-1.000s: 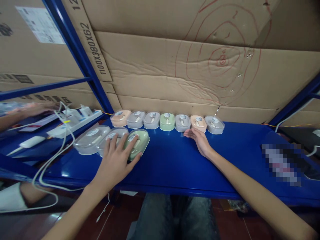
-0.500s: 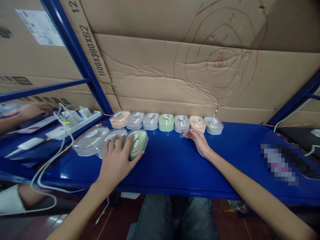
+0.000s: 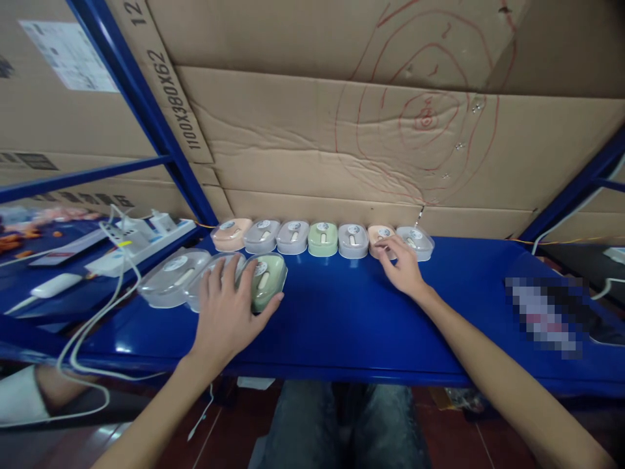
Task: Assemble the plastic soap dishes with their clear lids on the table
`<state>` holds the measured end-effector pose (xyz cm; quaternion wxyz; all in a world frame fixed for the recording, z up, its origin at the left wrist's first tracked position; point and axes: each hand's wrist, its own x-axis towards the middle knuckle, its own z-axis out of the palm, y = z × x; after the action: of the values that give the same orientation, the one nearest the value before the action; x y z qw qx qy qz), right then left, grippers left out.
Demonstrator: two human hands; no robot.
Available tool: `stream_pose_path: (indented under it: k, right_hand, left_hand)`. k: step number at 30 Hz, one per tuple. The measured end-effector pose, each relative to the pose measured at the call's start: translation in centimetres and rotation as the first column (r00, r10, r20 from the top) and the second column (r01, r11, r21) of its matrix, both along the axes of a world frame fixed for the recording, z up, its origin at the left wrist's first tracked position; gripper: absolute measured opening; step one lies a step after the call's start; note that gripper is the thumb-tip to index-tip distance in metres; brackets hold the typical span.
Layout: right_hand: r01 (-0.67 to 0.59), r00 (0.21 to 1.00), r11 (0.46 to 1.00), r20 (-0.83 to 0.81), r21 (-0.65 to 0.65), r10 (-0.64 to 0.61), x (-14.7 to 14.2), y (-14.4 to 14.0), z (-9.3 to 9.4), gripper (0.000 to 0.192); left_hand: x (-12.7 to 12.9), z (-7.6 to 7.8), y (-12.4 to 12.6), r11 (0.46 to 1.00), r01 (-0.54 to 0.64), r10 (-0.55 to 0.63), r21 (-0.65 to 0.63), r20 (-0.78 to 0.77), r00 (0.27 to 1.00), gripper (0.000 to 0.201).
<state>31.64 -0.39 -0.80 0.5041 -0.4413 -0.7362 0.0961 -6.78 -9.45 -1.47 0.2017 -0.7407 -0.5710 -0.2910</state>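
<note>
My left hand (image 3: 227,299) lies spread over the front row of small plastic boxes with clear lids. Its fingers rest on a grey box (image 3: 198,286) and reach the edge of a green box (image 3: 268,280), thumb apart at the right. Left of these sits a larger-looking clear-lidded grey box (image 3: 168,280). My right hand (image 3: 403,266) is at a peach box (image 3: 375,238) in the back row, fingers bent and loosely apart over its front; whether they touch it is hard to tell. Beside that stand a grey box (image 3: 422,244) and another grey box (image 3: 353,241).
Further along the back row are a green box (image 3: 323,240), two grey boxes and a peach box (image 3: 232,236). Cardboard (image 3: 293,130) stands behind the blue shelf (image 3: 332,326). White cables (image 3: 83,326) and a power strip (image 3: 141,244) lie left; another person's sleeve (image 3: 22,394) shows below.
My right hand has moved right, from near a grey box to the peach box, and its fingers have bent. My left hand stays put. Another person's hand has left the upper-left area.
</note>
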Motion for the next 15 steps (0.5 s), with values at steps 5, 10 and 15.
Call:
stream_pose_path:
  k: [5, 10, 15]
  right_hand:
    - [0.348, 0.875, 0.919, 0.286, 0.187, -0.390, 4.7, 1.8, 0.2, 0.044]
    - [0.530, 0.712, 0.843, 0.491, 0.093, -0.502, 7.7, 3.0, -0.9, 0.052]
    - [0.657, 0.632, 0.753, 0.520, 0.034, -0.575, 8.4, 3.1, -0.3, 0.048]
  left_hand:
    - [2.7, 2.3, 0.3, 0.969, 0.247, -0.247, -0.015, 0.000, 0.969, 0.070]
    - [7.6, 3.6, 2.6, 0.791, 0.582, -0.583, -0.189, 0.056, 0.811, 0.062]
    - [12.5, 2.4, 6.1, 0.607, 0.755, -0.685, -0.246, 0.319, 0.655, 0.041]
